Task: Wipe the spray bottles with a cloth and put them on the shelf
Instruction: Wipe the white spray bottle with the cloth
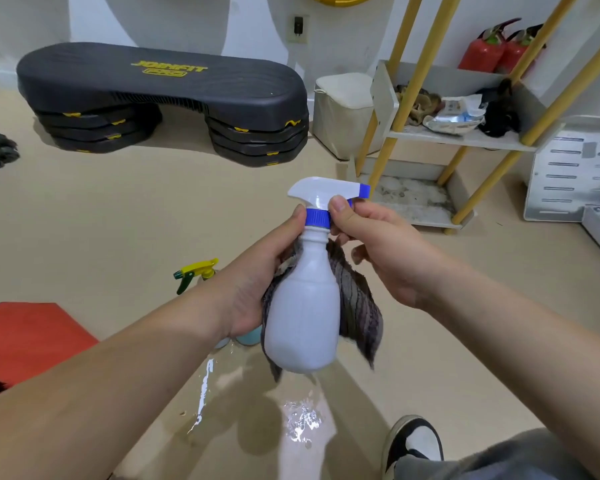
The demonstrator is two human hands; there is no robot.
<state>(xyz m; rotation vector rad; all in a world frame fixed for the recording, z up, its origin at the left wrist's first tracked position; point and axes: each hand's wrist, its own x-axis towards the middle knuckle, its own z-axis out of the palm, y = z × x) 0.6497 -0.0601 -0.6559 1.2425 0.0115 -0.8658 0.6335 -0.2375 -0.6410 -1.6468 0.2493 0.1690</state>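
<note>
Left hand (257, 282), right hand (378, 251) hold opaque spray bottle (302, 313), cloth (357, 306).

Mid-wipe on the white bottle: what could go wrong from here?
The puddle near the shoe could cause a slip on the way to the shelf. The right hand only pinches the white bottle at its collar and the left hand grips through the cloth, so it might slide out.
</note>
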